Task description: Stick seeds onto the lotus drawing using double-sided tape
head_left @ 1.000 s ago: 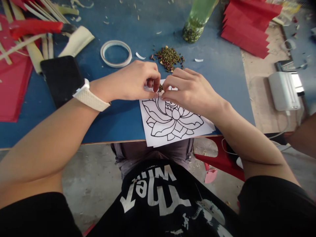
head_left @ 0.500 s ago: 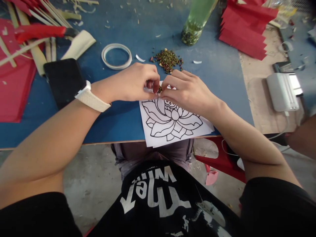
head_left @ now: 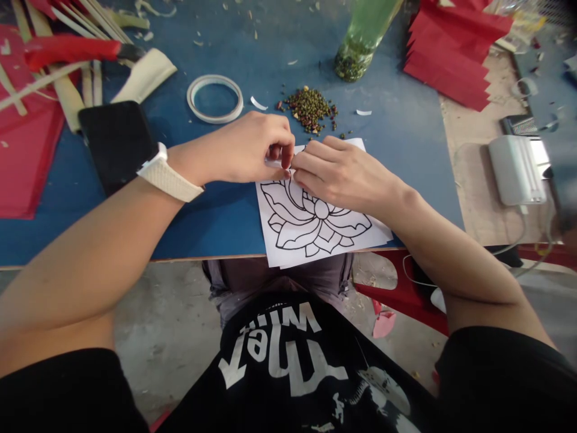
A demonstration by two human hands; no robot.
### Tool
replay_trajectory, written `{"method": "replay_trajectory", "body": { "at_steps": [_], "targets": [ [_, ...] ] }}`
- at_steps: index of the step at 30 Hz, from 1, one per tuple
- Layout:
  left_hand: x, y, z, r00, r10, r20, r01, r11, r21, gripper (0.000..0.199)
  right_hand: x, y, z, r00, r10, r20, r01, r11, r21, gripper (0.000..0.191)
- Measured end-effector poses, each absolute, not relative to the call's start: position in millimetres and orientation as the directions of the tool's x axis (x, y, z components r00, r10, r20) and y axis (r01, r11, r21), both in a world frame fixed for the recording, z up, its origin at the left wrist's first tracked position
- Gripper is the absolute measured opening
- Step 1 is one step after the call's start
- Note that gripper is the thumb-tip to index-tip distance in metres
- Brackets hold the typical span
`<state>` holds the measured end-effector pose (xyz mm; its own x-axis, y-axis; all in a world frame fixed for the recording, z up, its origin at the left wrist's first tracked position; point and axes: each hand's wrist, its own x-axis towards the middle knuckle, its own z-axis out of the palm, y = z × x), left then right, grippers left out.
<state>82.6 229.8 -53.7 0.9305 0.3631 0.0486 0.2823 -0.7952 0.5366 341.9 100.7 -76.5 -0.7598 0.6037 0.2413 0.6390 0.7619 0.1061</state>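
Note:
Sheets of white paper (head_left: 322, 237) printed with a black lotus outline lie at the table's near edge, the top one partly under my hands. My left hand (head_left: 261, 147) is closed in a pinch over the paper's upper left part, with a whitish bit partly showing in its curled fingers. Beside it, almost touching, my right hand (head_left: 345, 171) has its fingers bent and pressed together on the drawing's upper part. What its fingertips hold, if anything, is hidden. Just beyond my hands sits a pile of small green and reddish beans (head_left: 313, 110).
A roll of tape (head_left: 193, 99), a black phone (head_left: 118, 144) and a red-handled tool (head_left: 72, 51) lie to the left. Behind the beans stands a green bottle (head_left: 360, 51). Red folded paper (head_left: 455, 51) and a white charger (head_left: 514, 171) are at the right.
My right hand has shifted slightly down the paper, and the sheet's top right corner now shows. Beans seen between my fingertips earlier are now hidden. The left hand stays nearly still.

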Motion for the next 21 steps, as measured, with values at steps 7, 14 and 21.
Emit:
{"method": "replay_trajectory", "body": {
  "at_steps": [7,14,21],
  "targets": [
    [83.9,231.5,-54.4,0.934,0.352,0.061,0.275,-0.817,0.507,0.014,337.3,110.4,-76.4,-0.787,0.584,0.198,0.614,0.772,0.166,0.046],
    [80.7,233.7,-55.5,0.929,0.364,0.062,0.273,-0.79,0.548,0.011,340.3,111.3,-83.6,-0.725,0.639,0.259,0.68,0.724,0.117,0.041],
    [77.6,235.7,-59.3,0.921,0.387,0.052,0.297,-0.779,0.552,0.013,350.0,111.7,-71.5,-0.7,0.651,0.293,0.694,0.717,0.063,0.046]
  ]
}}
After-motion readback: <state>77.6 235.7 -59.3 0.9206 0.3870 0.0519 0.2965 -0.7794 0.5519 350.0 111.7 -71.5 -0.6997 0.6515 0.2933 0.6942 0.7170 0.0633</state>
